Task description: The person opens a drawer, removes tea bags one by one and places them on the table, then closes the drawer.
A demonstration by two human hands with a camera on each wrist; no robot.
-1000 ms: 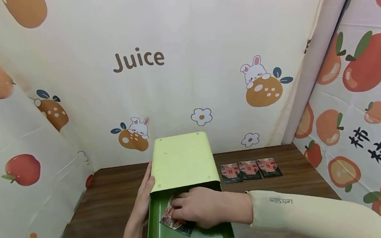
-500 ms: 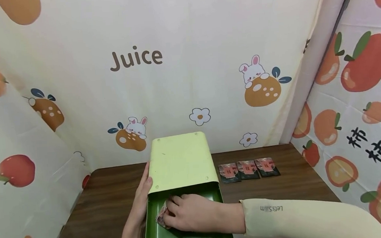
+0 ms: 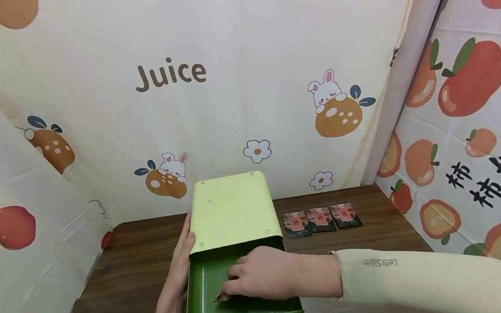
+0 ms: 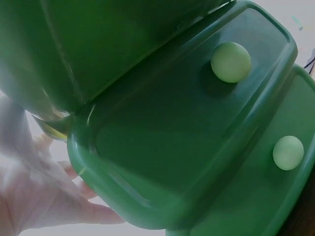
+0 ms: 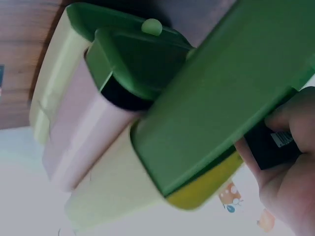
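Observation:
A stacked drawer cabinet has a pale yellow-green top shell, and its green top drawer is pulled out. My right hand reaches into this drawer and grips a small flat packet, mostly hidden behind the fingers in the head view. From the right wrist, the packet shows a dark back with a white barcode label. My left hand lies along the shell's left side, fingers extended and thumb near the top edge. Part of that hand appears beside the lower drawer fronts in the left wrist view.
Three similar packets lie in a row on the brown wooden table, right of the cabinet. Lower drawers have round pale-green knobs; a pink shell sits between the yellow-green ones. Fruit-printed cloth hangs behind.
The packet, earlier broadly visible and slanted in the drawer, is now mostly covered by my right hand's grip. My left hand stays on the shell. The head view has shifted slightly.

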